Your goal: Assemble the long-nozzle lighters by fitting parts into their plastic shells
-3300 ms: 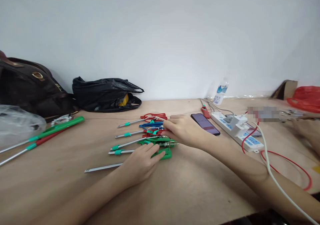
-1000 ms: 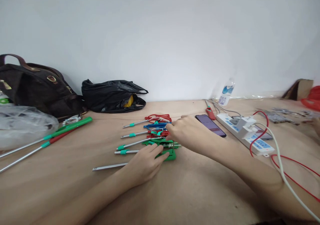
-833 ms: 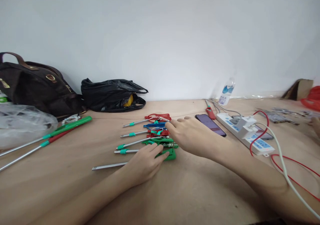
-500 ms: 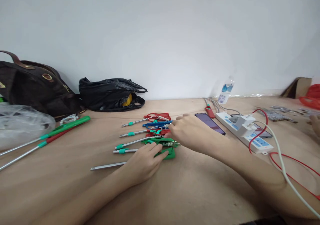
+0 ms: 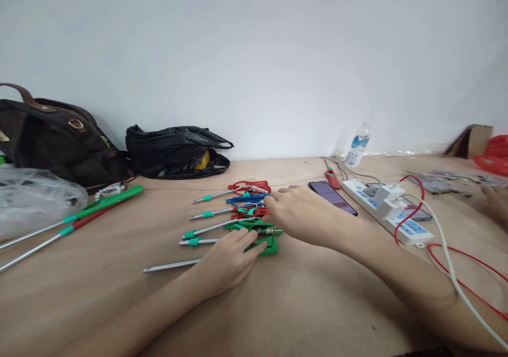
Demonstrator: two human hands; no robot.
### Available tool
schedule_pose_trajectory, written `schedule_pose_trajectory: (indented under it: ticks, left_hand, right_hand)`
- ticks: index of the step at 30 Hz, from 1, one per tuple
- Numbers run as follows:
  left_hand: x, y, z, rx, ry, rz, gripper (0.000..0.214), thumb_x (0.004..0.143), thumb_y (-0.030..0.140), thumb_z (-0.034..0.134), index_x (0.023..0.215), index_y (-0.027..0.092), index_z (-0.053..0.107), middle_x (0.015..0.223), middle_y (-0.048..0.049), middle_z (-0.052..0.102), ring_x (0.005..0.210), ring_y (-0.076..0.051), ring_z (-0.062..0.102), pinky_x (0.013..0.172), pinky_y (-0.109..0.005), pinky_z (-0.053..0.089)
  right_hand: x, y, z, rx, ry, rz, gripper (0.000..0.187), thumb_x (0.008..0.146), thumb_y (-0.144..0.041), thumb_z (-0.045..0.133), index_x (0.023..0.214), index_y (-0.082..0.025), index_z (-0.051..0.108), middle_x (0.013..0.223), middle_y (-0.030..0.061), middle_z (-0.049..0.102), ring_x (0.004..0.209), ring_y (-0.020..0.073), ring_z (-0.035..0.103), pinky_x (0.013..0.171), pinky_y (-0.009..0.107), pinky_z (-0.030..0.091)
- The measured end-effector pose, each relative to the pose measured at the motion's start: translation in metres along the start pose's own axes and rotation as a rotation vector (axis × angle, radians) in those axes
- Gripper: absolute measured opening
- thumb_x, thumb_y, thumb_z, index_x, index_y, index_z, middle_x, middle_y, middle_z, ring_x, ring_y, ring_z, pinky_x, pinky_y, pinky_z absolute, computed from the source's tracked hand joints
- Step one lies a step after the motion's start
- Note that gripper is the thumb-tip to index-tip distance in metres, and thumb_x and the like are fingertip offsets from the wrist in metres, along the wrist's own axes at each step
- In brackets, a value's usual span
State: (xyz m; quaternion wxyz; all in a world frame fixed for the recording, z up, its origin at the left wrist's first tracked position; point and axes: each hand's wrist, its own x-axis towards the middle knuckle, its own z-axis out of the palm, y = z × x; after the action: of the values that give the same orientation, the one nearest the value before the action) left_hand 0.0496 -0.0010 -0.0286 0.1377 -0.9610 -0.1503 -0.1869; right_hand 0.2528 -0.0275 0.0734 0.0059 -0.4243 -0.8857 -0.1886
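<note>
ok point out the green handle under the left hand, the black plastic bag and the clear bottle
green handle (image 5: 271,245), head view, its bare right end
black plastic bag (image 5: 169,153), head view, middle of its side
clear bottle (image 5: 359,144), head view, on its label

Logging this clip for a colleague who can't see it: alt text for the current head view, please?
A person's left hand rests on a green handle on a table, the right hand just beyond, its grip unclear. More red, blue and green tools lie alongside; a phone and power strip sit to the right.
</note>
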Motion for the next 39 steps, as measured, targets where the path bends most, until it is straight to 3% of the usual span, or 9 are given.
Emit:
schedule_pose_trajectory:
  ticks: [4, 9, 14, 17, 21, 28, 33, 36, 39]
  left_hand:
    - [0.001, 0.001, -0.001, 0.008, -0.004, -0.003, 0.032, 0.092, 0.011, 0.035, 0.112, 0.017, 0.06, 0.089, -0.008, 0.056, 0.075, -0.02, 0.052, 0.062, -0.031, 0.043]
    - [0.0, 0.0, -0.001, 0.011, -0.002, -0.003, 0.032, 0.092, 0.01, 0.035, 0.11, 0.016, 0.06, 0.088, -0.008, 0.056, 0.073, -0.02, 0.052, 0.061, -0.031, 0.042]
    - [0.0, 0.001, 0.0, 0.017, 0.0, 0.006, 0.031, 0.092, 0.01, 0.036, 0.112, 0.016, 0.06, 0.088, -0.0079, 0.055, 0.074, -0.02, 0.051, 0.062, -0.031, 0.041]
    - [0.0, 0.001, 0.0, 0.017, -0.016, 0.004, 0.032, 0.091, 0.01, 0.036, 0.112, 0.016, 0.06, 0.088, -0.0081, 0.055, 0.073, -0.02, 0.05, 0.062, -0.031, 0.041]
    - [0.0, 0.001, 0.0, 0.014, -0.016, -0.001, 0.032, 0.091, 0.009, 0.036, 0.111, 0.016, 0.06, 0.088, -0.0079, 0.055, 0.075, -0.02, 0.051, 0.062, -0.031, 0.041]
    - [0.0, 0.001, 0.0, 0.017, -0.012, -0.004, 0.031, 0.092, 0.01, 0.037, 0.111, 0.016, 0.059, 0.089, -0.0078, 0.055, 0.073, -0.019, 0.05, 0.062, -0.031, 0.041]
    - [0.0, 0.001, 0.0, 0.003, -0.007, -0.006, 0.031, 0.092, 0.01, 0.037, 0.111, 0.017, 0.06, 0.09, -0.0079, 0.055, 0.075, -0.02, 0.052, 0.063, -0.031, 0.042]
    - [0.0, 0.001, 0.0, -0.004, -0.002, -0.009, 0.031, 0.092, 0.011, 0.037, 0.112, 0.017, 0.06, 0.09, -0.0081, 0.056, 0.076, -0.02, 0.053, 0.064, -0.031, 0.043]
    - [0.0, 0.001, 0.0, -0.004, 0.003, -0.004, 0.031, 0.093, 0.011, 0.036, 0.112, 0.016, 0.06, 0.091, -0.0086, 0.056, 0.075, -0.02, 0.052, 0.064, -0.031, 0.043]
  right_hand:
    - [-0.004, 0.002, -0.007, 0.057, -0.037, -0.058, 0.018, 0.086, -0.002, 0.047, 0.089, -0.013, 0.06, 0.085, 0.0094, 0.069, 0.075, 0.0192, 0.065, 0.063, 0.027, 0.042]
    - [0.003, 0.002, 0.001, -0.017, -0.065, 0.063, 0.021, 0.094, -0.019, 0.046, 0.08, -0.013, 0.06, 0.074, 0.0104, 0.068, 0.065, 0.0211, 0.064, 0.061, 0.03, 0.042]
    - [-0.005, 0.005, -0.002, 0.032, 0.006, -0.051, 0.012, 0.093, -0.016, 0.049, 0.096, -0.01, 0.059, 0.091, 0.0119, 0.069, 0.08, 0.0225, 0.066, 0.064, 0.029, 0.044]
    - [-0.003, 0.004, 0.001, -0.033, -0.024, -0.013, 0.013, 0.09, -0.008, 0.047, 0.089, -0.011, 0.06, 0.082, 0.0108, 0.069, 0.071, 0.0222, 0.066, 0.061, 0.029, 0.042]
    - [0.002, 0.001, 0.005, -0.074, -0.042, 0.086, 0.018, 0.093, -0.02, 0.049, 0.081, -0.011, 0.06, 0.072, 0.0121, 0.068, 0.062, 0.0227, 0.064, 0.057, 0.03, 0.04]
    - [-0.007, 0.006, -0.005, 0.035, -0.074, -0.07, 0.015, 0.083, 0.0, 0.05, 0.086, -0.013, 0.058, 0.082, 0.0074, 0.069, 0.07, 0.0186, 0.065, 0.061, 0.027, 0.04]
    - [0.0, 0.003, 0.003, -0.049, -0.047, 0.042, 0.02, 0.092, -0.017, 0.049, 0.074, -0.014, 0.058, 0.067, 0.007, 0.066, 0.057, 0.02, 0.062, 0.055, 0.028, 0.036]
    - [-0.004, 0.001, -0.002, 0.064, -0.023, -0.012, 0.012, 0.092, -0.02, 0.051, 0.087, -0.012, 0.058, 0.077, 0.0093, 0.068, 0.066, 0.0198, 0.063, 0.056, 0.027, 0.037]
    - [-0.008, 0.001, -0.009, 0.147, -0.041, -0.09, 0.011, 0.088, -0.005, 0.049, 0.094, -0.011, 0.056, 0.085, 0.0085, 0.068, 0.074, 0.018, 0.063, 0.061, 0.026, 0.039]
